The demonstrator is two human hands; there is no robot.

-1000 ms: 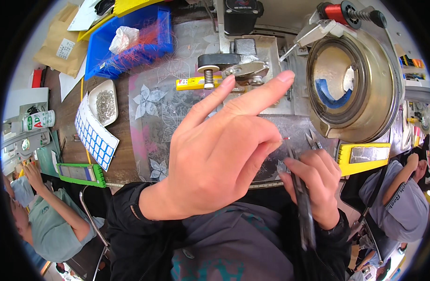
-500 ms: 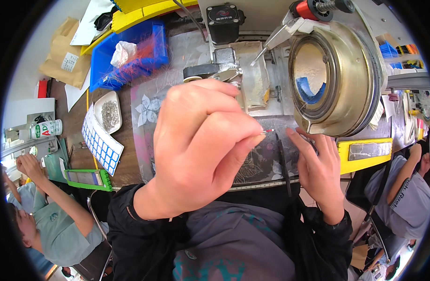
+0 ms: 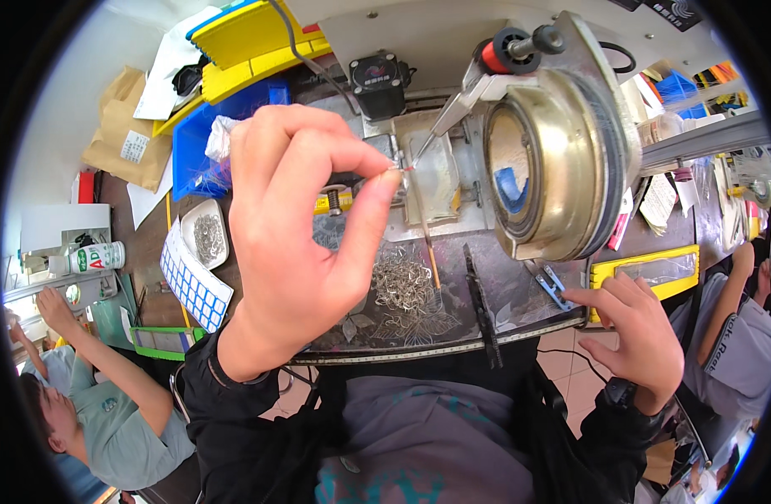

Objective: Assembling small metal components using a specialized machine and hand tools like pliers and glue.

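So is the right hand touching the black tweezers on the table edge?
Apart. In the head view, the right hand rests at the table edge near a blue tool, with bare tabletop showing between it and the black tweezers.

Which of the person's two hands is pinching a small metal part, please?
The left hand, raised before the machine, pinches it between thumb and forefinger; the right hand rests at the table edge.

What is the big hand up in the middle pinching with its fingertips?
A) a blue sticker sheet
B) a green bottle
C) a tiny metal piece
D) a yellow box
C: the left hand is raised, and its thumb and forefinger close on a tiny metal piece next to the machine's pointed tip. The right hand rests at the table edge.
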